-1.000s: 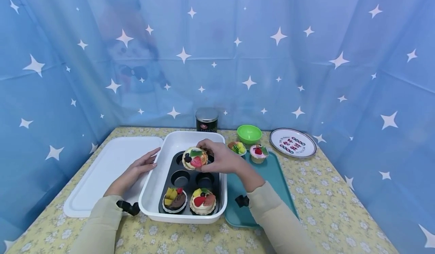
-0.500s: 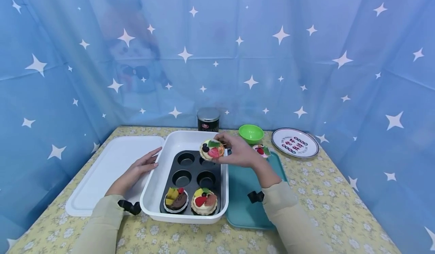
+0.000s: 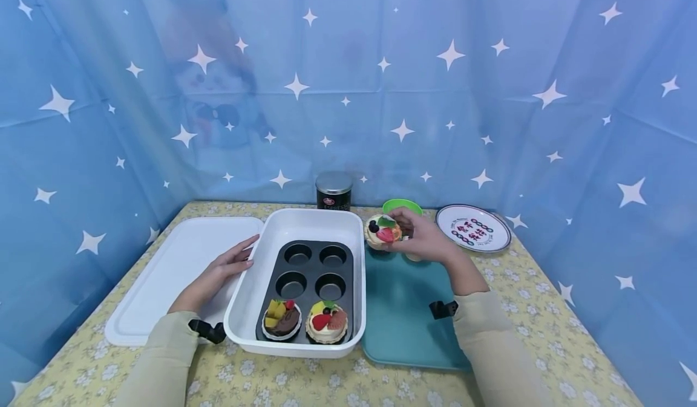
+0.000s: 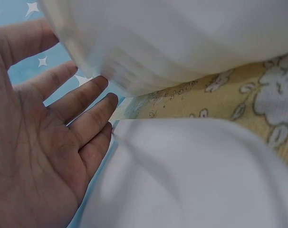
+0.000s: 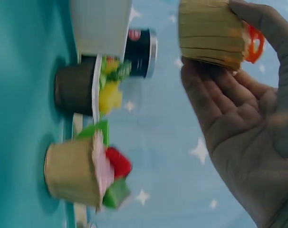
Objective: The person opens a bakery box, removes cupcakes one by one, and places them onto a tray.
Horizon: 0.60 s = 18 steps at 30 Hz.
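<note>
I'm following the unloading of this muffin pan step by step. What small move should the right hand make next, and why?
Probably lower the cupcake onto the teal tray. The right hand holds it above the tray's far end, beside two cupcakes already standing there.

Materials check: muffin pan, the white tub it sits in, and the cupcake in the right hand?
Muffin pan: likely dark nonstick-coated metal; matte black with a faint sheen in the cups.
White tub: looks like glossy moulded plastic, with rounded corners and a thick rim.
Cupcake held by the right hand: pleated tan wrapper like paper; the shiny, uniform fruit suggests a plastic replica, not certain.
</note>
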{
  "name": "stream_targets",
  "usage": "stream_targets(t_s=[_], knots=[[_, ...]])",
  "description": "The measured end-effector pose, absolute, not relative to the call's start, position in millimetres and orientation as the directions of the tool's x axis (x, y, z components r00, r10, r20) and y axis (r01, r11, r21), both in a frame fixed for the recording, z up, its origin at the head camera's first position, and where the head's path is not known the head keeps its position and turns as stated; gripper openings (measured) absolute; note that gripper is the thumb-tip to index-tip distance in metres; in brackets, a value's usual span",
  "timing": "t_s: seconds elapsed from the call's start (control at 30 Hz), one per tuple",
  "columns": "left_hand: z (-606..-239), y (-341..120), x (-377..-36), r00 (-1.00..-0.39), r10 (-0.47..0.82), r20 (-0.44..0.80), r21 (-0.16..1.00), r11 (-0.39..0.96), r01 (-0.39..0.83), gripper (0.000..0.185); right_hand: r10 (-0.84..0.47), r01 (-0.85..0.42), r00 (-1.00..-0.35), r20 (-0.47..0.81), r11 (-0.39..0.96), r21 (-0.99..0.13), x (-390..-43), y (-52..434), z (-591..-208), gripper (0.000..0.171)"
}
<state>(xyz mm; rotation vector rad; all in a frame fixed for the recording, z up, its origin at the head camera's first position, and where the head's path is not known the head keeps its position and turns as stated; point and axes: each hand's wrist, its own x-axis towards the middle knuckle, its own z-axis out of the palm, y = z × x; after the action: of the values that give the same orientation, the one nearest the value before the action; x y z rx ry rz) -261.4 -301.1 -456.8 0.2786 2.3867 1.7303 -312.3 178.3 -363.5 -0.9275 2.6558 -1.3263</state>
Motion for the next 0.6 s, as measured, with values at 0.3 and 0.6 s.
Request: stream_targets(t_s=[0.3, 0.6], knots=[[-456.4, -303.2, -262.4, -0.958, 0.285, -0.01, 0.958, 0.279, 0.073, 0.063, -0.644, -0.406, -0.765, -0.004, 0.488, -0.773, -325.9, 199.8, -378.8, 0.058], [-454.5, -300.6, -261.4, -0.964, 0.265, -0.031, 0.952, 0.301, 0.052, 0.063, -0.661, -0.371, -0.735, -0.153, 0.581, -0.724, -325.1, 195.3, -389.4, 0.06]])
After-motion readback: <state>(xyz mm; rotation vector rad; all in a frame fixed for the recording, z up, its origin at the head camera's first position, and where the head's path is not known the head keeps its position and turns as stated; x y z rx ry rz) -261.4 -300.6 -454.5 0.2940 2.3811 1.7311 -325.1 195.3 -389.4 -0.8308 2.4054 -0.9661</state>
